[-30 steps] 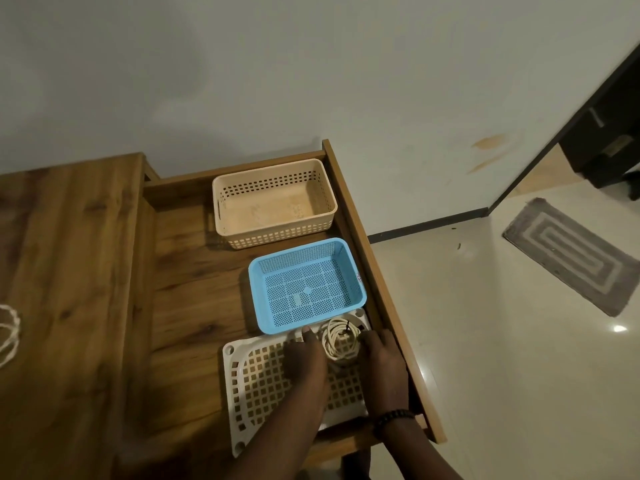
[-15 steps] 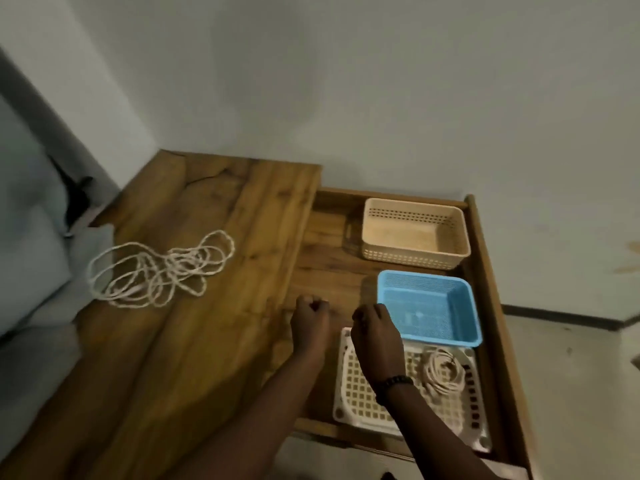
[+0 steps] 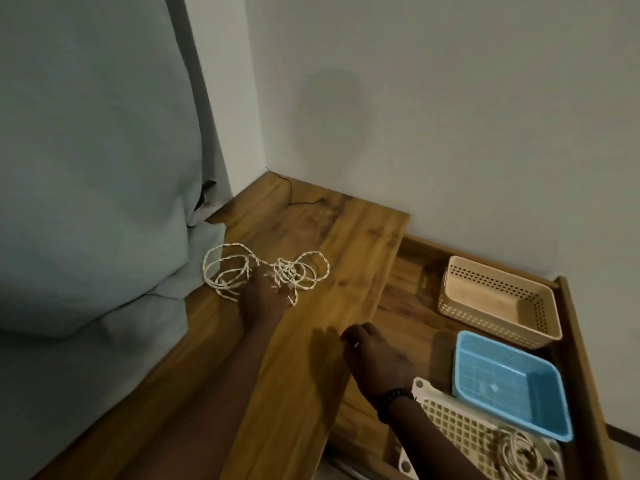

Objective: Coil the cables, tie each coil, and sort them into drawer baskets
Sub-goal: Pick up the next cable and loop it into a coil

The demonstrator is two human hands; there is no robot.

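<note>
**Cord number two up for grabs**

Cord point(image 3: 265, 277) lay in loose tangled loops on the desk point(image 3: 304, 341), near the wall. Left hand point(image 3: 265, 299) rested on its middle, fingers seemingly pinching a strand. Right hand point(image 3: 375, 358) hovered loosely curled, holding nothing. Looked light and floppy, probably snaggy, so grabbing one free end beats scooping the bundle. One coil point(image 3: 519, 455) already sat in the white basket point(image 3: 450, 427).
</note>
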